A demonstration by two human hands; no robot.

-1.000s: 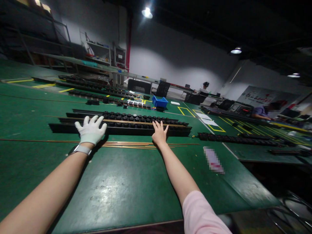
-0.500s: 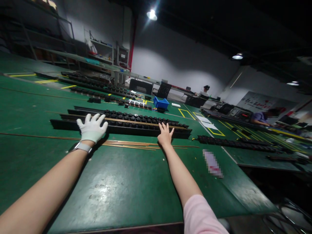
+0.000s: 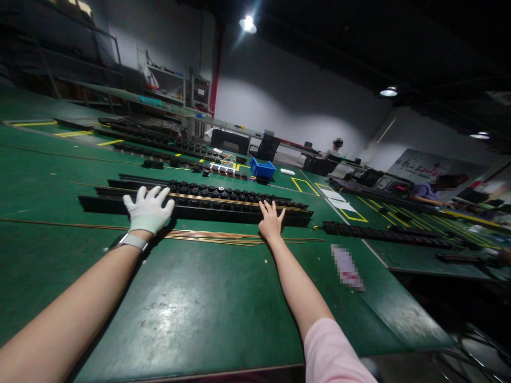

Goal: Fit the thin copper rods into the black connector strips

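In a white glove, my left hand (image 3: 148, 211) rests with fingers spread over the near side of a long black rail assembly (image 3: 223, 214). My bare right hand (image 3: 271, 221) lies with its fingers apart on the same assembly, toward its right end. Thin brass-coloured rods (image 3: 215, 199) run along the top of the assembly between and beyond both hands. Behind them sit rows of small black round parts (image 3: 199, 187). More loose brass-coloured rods (image 3: 199, 234) lie on the green table in front of the assembly, passing near both wrists.
A blue bin (image 3: 262, 168) stands behind the assembly, with white papers (image 3: 337, 199) to its right. Another black strip (image 3: 383, 234) lies farther right. A blurred-out flat item (image 3: 346, 267) is on the green table (image 3: 215, 314). A person in purple (image 3: 425, 192) sits far right.
Both hands stay spread in nearly the same places on the assembly. The whole view has shifted very slightly.
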